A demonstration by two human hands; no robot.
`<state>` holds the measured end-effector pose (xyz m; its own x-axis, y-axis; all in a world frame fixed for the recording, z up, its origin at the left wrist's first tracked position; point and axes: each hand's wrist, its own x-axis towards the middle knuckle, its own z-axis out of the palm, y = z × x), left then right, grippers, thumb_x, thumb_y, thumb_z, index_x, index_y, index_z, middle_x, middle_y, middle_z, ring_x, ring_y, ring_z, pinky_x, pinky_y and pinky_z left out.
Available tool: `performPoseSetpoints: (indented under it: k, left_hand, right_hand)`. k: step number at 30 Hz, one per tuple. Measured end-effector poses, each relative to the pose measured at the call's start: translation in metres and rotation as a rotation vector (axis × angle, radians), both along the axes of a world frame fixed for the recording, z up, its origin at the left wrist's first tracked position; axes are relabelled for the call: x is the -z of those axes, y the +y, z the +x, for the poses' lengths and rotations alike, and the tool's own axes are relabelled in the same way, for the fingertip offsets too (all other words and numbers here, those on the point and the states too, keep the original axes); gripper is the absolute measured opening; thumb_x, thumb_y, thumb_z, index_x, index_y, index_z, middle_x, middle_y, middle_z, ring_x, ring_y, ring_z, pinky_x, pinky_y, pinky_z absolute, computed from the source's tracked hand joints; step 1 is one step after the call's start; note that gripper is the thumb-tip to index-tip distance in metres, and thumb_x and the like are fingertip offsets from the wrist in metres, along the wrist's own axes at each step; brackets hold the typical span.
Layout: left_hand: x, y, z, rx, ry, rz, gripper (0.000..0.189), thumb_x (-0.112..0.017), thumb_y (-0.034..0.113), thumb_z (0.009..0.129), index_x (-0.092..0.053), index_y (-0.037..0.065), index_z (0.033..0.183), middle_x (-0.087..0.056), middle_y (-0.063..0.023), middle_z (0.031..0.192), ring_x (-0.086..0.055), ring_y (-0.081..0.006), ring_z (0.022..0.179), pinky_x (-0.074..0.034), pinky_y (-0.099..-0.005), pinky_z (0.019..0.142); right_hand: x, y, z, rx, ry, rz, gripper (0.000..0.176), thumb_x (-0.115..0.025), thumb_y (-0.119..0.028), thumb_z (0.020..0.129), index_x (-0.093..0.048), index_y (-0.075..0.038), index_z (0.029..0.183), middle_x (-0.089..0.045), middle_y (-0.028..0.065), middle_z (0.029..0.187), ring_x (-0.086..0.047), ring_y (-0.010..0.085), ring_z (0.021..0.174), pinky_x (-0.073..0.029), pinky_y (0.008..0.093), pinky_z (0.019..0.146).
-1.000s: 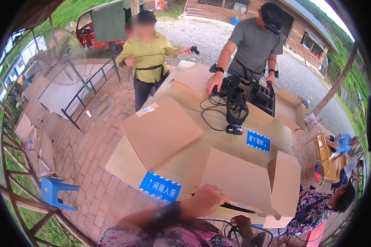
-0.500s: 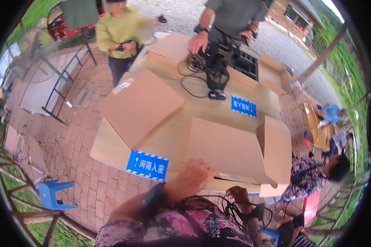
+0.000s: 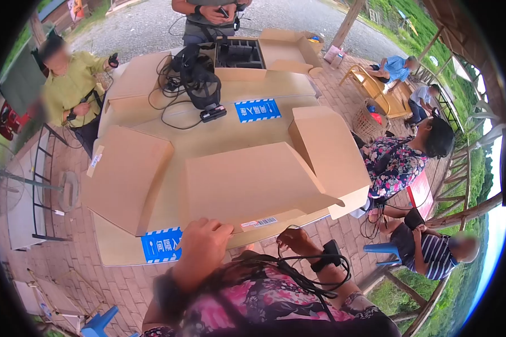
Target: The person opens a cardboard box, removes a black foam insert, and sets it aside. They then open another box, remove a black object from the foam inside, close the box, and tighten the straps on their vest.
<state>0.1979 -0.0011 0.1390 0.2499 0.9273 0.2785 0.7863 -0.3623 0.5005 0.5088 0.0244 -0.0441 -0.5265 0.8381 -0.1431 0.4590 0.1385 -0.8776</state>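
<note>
In front of me an open cardboard box (image 3: 242, 180) lies near the table edge, with a barcode label on its front side. My left hand (image 3: 205, 242) is at its front left corner, fingers curled against the cardboard. My right hand (image 3: 301, 241) hovers just before the box's front edge. Its fingers are bent around a thin black cable (image 3: 281, 241). More loops of this cable hang over my right forearm, beside a black wrist device (image 3: 330, 255). A blue and white sign (image 3: 160, 245) is stuck to the table left of my left hand.
Another open cardboard box (image 3: 129, 174) lies left. Across the table (image 3: 225, 132) are a black mesh bag (image 3: 199, 76) with cables and a box with a black insert (image 3: 239, 53). People stand at the far side and sit to the right. A blue stool (image 3: 382, 253) stands right.
My view has swung, so the table sits further left. The person in grey has drawn a hand back from the black bag. My right hand has come up closer to the box edge.
</note>
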Motion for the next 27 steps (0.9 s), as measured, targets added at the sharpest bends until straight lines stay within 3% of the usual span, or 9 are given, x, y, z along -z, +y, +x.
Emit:
performPoseSetpoints:
  k: [2, 3, 6, 7, 10, 12, 16, 24, 27]
  left_hand:
    - [-0.002, 0.001, 0.001, 0.004, -0.003, 0.004, 0.011, -0.064, 0.007, 0.071, -0.063, 0.007, 0.082, -0.057, -0.0083, 0.069, -0.054, -0.0287, 0.068, -0.042, -0.0394, 0.060]
    - [-0.002, 0.001, 0.002, 0.022, -0.023, 0.000, 0.011, -0.064, 0.008, 0.071, -0.063, 0.007, 0.082, -0.057, -0.0083, 0.069, -0.054, -0.0286, 0.067, -0.042, -0.0392, 0.059]
    - [-0.001, 0.001, 0.003, 0.021, 0.002, 0.010, 0.011, -0.064, 0.007, 0.071, -0.063, 0.007, 0.083, -0.057, -0.0083, 0.069, -0.054, -0.0283, 0.066, -0.042, -0.0389, 0.058]
    - [-0.001, 0.001, 0.003, 0.023, 0.004, 0.015, 0.011, -0.064, 0.007, 0.071, -0.063, 0.007, 0.083, -0.057, -0.0083, 0.069, -0.054, -0.0283, 0.066, -0.042, -0.0389, 0.058]
    - [-0.007, 0.001, 0.007, 0.040, 0.009, 0.021, 0.010, -0.064, 0.007, 0.072, -0.063, 0.006, 0.082, -0.058, -0.0083, 0.069, -0.055, -0.0280, 0.066, -0.042, -0.0384, 0.057]
    - [-0.015, 0.000, 0.010, -0.005, -0.035, 0.043, 0.009, -0.064, 0.007, 0.072, -0.064, 0.006, 0.082, -0.059, -0.0091, 0.070, -0.056, -0.0284, 0.066, -0.043, -0.0381, 0.057]
    - [-0.018, 0.002, 0.006, -0.058, -0.027, 0.064, 0.010, -0.064, 0.005, 0.073, -0.065, 0.005, 0.082, -0.060, -0.0110, 0.070, -0.057, -0.0296, 0.066, -0.043, -0.0378, 0.058]
    - [-0.027, 0.044, -0.002, -0.325, -0.366, 0.032, 0.011, -0.058, 0.003, 0.081, -0.062, 0.000, 0.090, -0.060, -0.0149, 0.073, -0.056, -0.0241, 0.060, -0.043, -0.0310, 0.057]
    - [-0.038, 0.090, 0.012, -0.372, -0.418, -0.027, 0.013, -0.055, 0.004, 0.082, -0.061, -0.001, 0.092, -0.056, -0.0148, 0.068, -0.050, -0.0198, 0.057, -0.040, -0.0286, 0.056]
  right_hand:
    - [0.009, 0.004, -0.004, 0.179, -0.022, -0.382, 0.024, -0.051, -0.020, 0.091, -0.061, 0.001, 0.093, -0.066, 0.0088, 0.077, -0.064, 0.0162, 0.063, -0.051, 0.0268, 0.053]
    - [0.008, 0.002, -0.006, 0.296, 0.370, -0.627, 0.030, -0.051, -0.026, 0.092, -0.057, 0.001, 0.104, -0.065, 0.0118, 0.085, -0.065, 0.0204, 0.072, -0.052, 0.0299, 0.058]
    - [-0.002, 0.010, -0.020, 0.476, 0.650, -0.968, 0.035, -0.050, -0.031, 0.093, -0.054, -0.001, 0.109, -0.064, 0.0150, 0.092, -0.063, 0.0254, 0.083, -0.051, 0.0335, 0.065]
    - [0.009, 0.014, -0.018, 0.306, 0.775, -0.985, 0.039, -0.049, -0.036, 0.093, -0.054, -0.002, 0.110, -0.063, 0.0165, 0.094, -0.062, 0.0287, 0.088, -0.050, 0.0346, 0.069]
    - [0.044, 0.026, -0.033, 0.063, 0.448, -0.532, 0.014, -0.059, -0.019, 0.078, -0.057, -0.010, 0.090, -0.058, 0.0052, 0.093, -0.057, 0.0217, 0.089, -0.051, 0.0330, 0.064]
    - [0.071, 0.038, -0.045, -0.038, 0.281, -0.037, 0.020, -0.062, -0.018, 0.075, -0.059, -0.012, 0.095, -0.062, 0.0046, 0.081, -0.062, 0.0231, 0.068, -0.051, 0.0351, 0.056]
    - [0.022, 0.057, -0.061, 0.616, 0.490, -0.947, 0.027, -0.046, -0.023, 0.090, -0.058, 0.000, 0.095, -0.064, 0.0125, 0.073, -0.062, 0.0202, 0.057, -0.043, 0.0297, 0.042]
    - [-0.033, 0.178, -0.047, 0.516, 0.145, -0.510, 0.034, -0.048, -0.021, 0.084, -0.062, 0.006, 0.070, -0.063, 0.0133, 0.060, -0.060, 0.0159, 0.046, -0.043, 0.0257, 0.036]
    - [-0.053, 0.244, -0.039, 0.567, 0.100, -0.443, 0.033, -0.050, -0.023, 0.086, -0.062, 0.007, 0.078, -0.063, 0.0128, 0.062, -0.061, 0.0168, 0.048, -0.044, 0.0265, 0.037]
